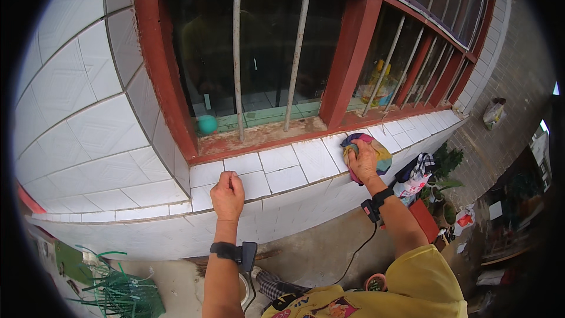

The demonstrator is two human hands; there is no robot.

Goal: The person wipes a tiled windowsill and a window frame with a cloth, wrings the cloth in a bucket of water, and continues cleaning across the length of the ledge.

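Note:
My right hand (pixel 364 159) presses a bunched multicoloured cloth (pixel 380 153) onto the white-tiled window ledge (pixel 282 163). The cloth spreads around the fingers, patched in blue, yellow and maroon. Farther left, my left hand (pixel 227 195) is curled into a fist at the front edge of the ledge, with nothing visible in it. Whether the fist touches the tiles, I cannot tell. Behind the ledge stands a red-brown window frame (pixel 353 57) with upright metal bars (pixel 295 53) in front of dark glass.
A teal ball (pixel 206 124) shows at the window's lower left corner. Below on the right are a red box (pixel 423 220), a potted plant (pixel 446 214) and bags (pixel 410 185). Green strapping (pixel 126 291) lies in a heap at lower left. Cables hang from both wrist straps.

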